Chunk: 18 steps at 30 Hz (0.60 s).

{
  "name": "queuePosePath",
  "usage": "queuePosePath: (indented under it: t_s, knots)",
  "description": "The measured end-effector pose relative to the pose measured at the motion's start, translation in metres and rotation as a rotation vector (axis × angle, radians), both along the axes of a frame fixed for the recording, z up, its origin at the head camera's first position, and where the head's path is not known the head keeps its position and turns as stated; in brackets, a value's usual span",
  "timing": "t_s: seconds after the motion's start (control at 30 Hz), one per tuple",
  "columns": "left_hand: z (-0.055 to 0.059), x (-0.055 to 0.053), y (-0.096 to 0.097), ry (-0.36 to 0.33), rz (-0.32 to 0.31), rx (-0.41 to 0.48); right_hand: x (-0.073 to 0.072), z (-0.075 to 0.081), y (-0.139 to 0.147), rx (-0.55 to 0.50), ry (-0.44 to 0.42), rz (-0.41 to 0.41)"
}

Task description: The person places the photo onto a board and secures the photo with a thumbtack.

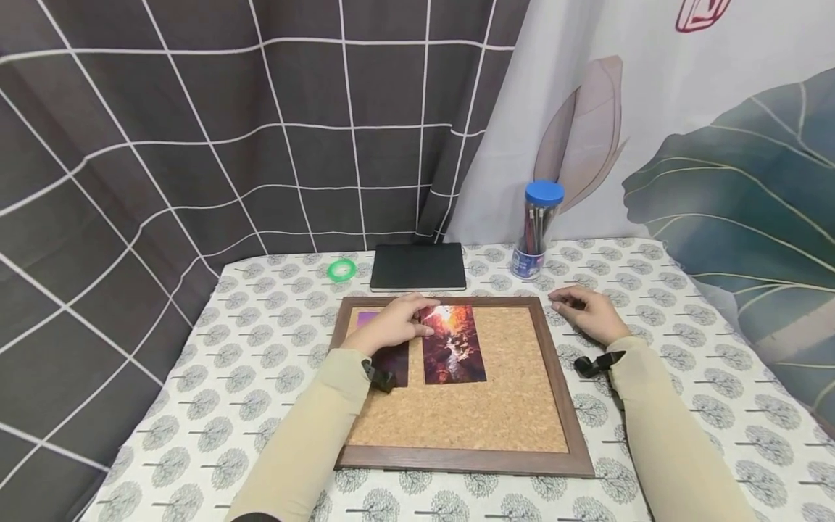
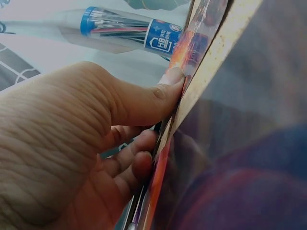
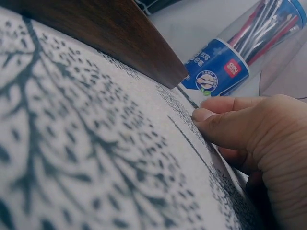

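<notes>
A wood-framed cork board (image 1: pixel 522 406) lies on the table. On it are a red-orange photo card (image 1: pixel 451 355) of a stream among trees and, to its left, a dark purple card (image 1: pixel 394 366), partly covered by my left arm. My left hand (image 1: pixel 394 322) rests over the upper left of the red-orange card, thumb and index finger touching it near its edge. In the left wrist view the thumb (image 2: pixel 160 98) lies against the glossy card. My right hand (image 1: pixel 590 313) rests on the tablecloth beyond the frame's right edge, fingers loosely bent, thumb near the index finger, nothing visible between them.
Behind the board lie a black notebook (image 1: pixel 419 267) and a green ring-shaped roll (image 1: pixel 341 270). A clear tube of pencils (image 1: pixel 535 228) with a blue lid stands at the back right. Curtains hang behind the tree-patterned tablecloth (image 1: pixel 685 406).
</notes>
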<state>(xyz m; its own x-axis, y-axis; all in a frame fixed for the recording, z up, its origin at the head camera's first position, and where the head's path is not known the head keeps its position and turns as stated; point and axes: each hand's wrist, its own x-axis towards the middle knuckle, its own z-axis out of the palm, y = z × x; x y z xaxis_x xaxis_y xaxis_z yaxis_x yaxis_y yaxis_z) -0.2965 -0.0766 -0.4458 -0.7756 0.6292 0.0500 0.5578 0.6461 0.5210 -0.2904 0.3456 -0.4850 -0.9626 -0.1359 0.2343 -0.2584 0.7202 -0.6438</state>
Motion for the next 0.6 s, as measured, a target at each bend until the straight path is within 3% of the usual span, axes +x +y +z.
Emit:
queuePosePath:
  t_s: [0.27, 0.6]
  knots:
    - [-0.001, 0.0003, -0.0004, 0.003, -0.016, 0.005, 0.0026, -0.0016, 0.0023, -0.028, -0.032, 0.095]
    - [-0.0036, -0.0017, -0.0018, 0.005, -0.01, 0.014, -0.0008, -0.0018, 0.0006, -0.045, -0.021, 0.063]
